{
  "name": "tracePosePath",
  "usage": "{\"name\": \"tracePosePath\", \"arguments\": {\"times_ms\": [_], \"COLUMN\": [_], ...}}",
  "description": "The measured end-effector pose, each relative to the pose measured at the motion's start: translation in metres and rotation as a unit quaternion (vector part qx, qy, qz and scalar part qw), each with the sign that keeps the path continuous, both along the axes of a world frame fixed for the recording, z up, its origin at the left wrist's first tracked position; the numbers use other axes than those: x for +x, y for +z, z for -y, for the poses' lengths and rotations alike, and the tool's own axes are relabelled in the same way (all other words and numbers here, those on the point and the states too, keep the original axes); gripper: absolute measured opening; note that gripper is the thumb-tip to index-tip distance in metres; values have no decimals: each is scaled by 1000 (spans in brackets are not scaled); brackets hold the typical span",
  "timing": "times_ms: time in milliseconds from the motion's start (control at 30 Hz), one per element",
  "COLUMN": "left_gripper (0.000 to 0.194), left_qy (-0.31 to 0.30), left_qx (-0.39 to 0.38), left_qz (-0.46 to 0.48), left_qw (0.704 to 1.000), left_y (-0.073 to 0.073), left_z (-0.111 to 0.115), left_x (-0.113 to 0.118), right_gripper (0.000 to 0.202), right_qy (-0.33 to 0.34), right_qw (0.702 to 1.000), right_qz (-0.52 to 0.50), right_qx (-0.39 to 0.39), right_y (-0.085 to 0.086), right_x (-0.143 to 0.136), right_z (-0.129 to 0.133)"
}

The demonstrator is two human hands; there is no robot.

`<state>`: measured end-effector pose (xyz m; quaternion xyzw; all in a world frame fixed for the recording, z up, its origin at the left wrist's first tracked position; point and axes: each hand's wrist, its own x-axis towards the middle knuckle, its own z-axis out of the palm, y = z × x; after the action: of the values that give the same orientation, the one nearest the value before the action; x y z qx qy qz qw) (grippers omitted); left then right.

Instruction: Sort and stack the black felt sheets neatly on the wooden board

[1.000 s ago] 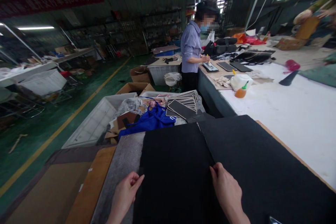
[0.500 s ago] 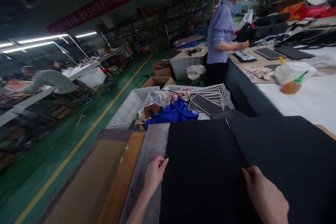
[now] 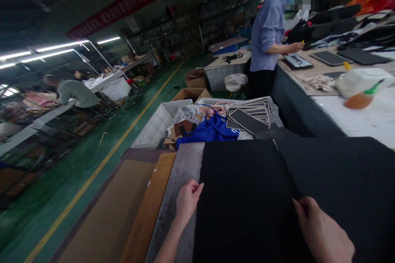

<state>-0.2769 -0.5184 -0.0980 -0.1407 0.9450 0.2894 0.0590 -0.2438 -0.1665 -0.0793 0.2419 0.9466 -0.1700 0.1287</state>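
Note:
A flat black sheet of fabric-like material (image 3: 243, 197) spans the space between my hands. My left hand (image 3: 189, 199) is closed in a pinch at its left edge, above the grey table surface (image 3: 185, 168). At the sheet's right edge, the thumb and fingers of my right hand (image 3: 324, 226) pinch the border. That edge lies along or over a second black sheet (image 3: 342, 172) on the right; whether more layers lie beneath, I cannot tell.
A wooden board (image 3: 151, 205) runs along the left. Beyond the table, a white bin (image 3: 160, 123) holds blue cloth (image 3: 212, 129) and dark rimmed panels (image 3: 249, 119). A co-worker (image 3: 267, 37) stands at the workbench (image 3: 321, 119), where an orange glue bottle (image 3: 359, 100) rests.
The camera view has turned slightly left, so the scene and both hands appear further right. Both hands keep their pinch on the black sheet's edges, with no clear movement along it.

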Motion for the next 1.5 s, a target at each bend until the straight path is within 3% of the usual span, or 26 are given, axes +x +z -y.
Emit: {"name": "tracePosePath", "arguments": {"times_ms": [300, 600, 833, 867, 933, 1033, 1100, 1200, 1333, 1500], "left_gripper": [40, 38, 27, 28, 30, 44, 55, 62, 62, 63], "left_qy": [-9, -11, 6, -5, -88, -267, -328, -367, -377, -385], "left_qx": [1, -23, -92, -102, -112, -138, -177, -228, -271, -287], "left_qz": [3, -21, -68, -85, -131, -190, -199, -209, -223, -229], "left_qw": [1000, 999, 993, 991, 981, 935, 906, 877, 857, 846], "left_y": [2, 3, 23, 25, 25, 14, 3, -10, -14, -13], "left_z": [1, -1, -13, -20, -38, -66, -78, -82, -77, -77], "left_x": [1, 2, 15, 19, 30, 48, 58, 64, 63, 62], "right_gripper": [44, 40, 32, 31, 29, 27, 27, 25, 28, 52], "right_qy": [-3, 12, 32, 30, 26, 25, 26, 36, 46, 57], "right_qw": [1000, 1000, 998, 998, 998, 998, 997, 997, 996, 995], "right_qz": [14, -6, -25, -26, -29, -39, -46, -61, -76, -66], "right_qx": [-11, 0, 45, 50, 56, 52, 47, 32, 8, -51], "right_y": [4, -4, 0, 0, -1, 0, 2, 7, 15, -4], "right_x": [-3, -2, 1, 1, 2, 3, 3, 5, 23, 81], "right_z": [0, -3, 4, 5, 6, 7, 7, 6, 2, -3]}}
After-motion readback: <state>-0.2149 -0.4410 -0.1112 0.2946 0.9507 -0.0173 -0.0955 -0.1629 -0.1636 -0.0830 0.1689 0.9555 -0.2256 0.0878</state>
